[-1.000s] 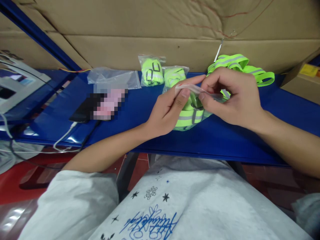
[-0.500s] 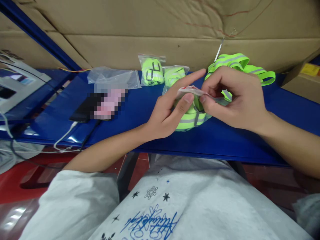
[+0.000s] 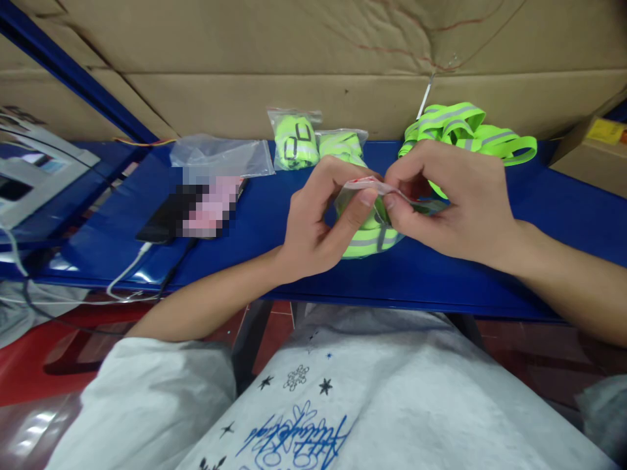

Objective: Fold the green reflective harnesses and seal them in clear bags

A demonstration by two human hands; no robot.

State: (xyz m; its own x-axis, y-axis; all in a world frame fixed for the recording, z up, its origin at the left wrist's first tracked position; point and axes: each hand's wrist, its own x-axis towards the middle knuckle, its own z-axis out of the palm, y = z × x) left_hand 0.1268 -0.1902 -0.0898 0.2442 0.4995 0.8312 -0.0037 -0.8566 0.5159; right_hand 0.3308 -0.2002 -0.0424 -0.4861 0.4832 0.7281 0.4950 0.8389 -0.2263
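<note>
A clear zip bag hangs between my hands, its red-edged top pinched by both. Inside it lies a rolled neon-yellow reflective strap with grey stripes. My left hand grips the bag's top edge at the left, thumb in front and index finger bent behind. On the right, my right hand pinches the same edge between thumb and index finger, close to the left fingertips. Behind them stand two filled bags, one bag of strap with black buckles and another bag of strap partly covered by my left hand.
Loose neon reflective straps lie at the back right, beside a cardboard box. On the blue table are clear plastic bags, a black phone with a cable, and a pixelated pink item. A white device stands left.
My left index finger, stretched out before, has bent down onto the bag's top edge. Both hands still hold the bag, nearly in the same place.
</note>
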